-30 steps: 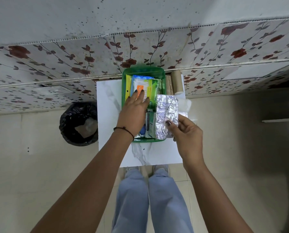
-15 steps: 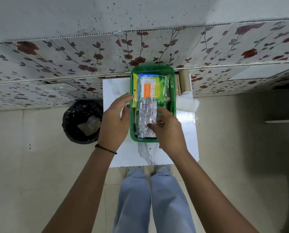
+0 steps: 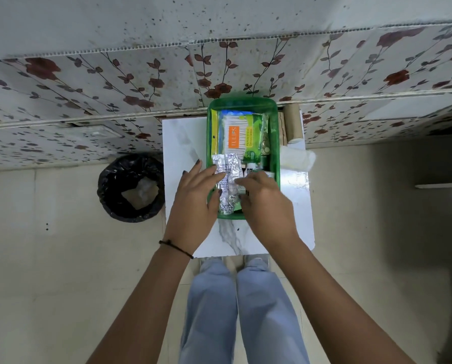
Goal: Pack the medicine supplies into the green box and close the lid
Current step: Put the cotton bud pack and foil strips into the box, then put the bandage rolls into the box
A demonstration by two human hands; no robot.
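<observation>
The green box (image 3: 275,143) stands open on a small white marble-pattern table (image 3: 182,143), against the wall. Inside lie a cotton swab pack with an orange label (image 3: 239,136), a yellow strip at the left wall, and a small bottle at the right. A silver foil tablet strip (image 3: 227,179) lies across the near half of the box. My left hand (image 3: 196,198) rests at the box's near left edge, fingertips on the foil. My right hand (image 3: 264,198) presses on the foil's right side, fingers curled over it. No lid is in sight.
A cardboard roll (image 3: 293,124) and a white gauze pad (image 3: 297,158) lie on the table right of the box. A black-lined bin (image 3: 131,187) stands on the floor left of the table. My legs are below the table's near edge.
My right hand carried the foil strip from the box's right side into the box. My left hand went out to the box's left edge, then came back onto the foil.
</observation>
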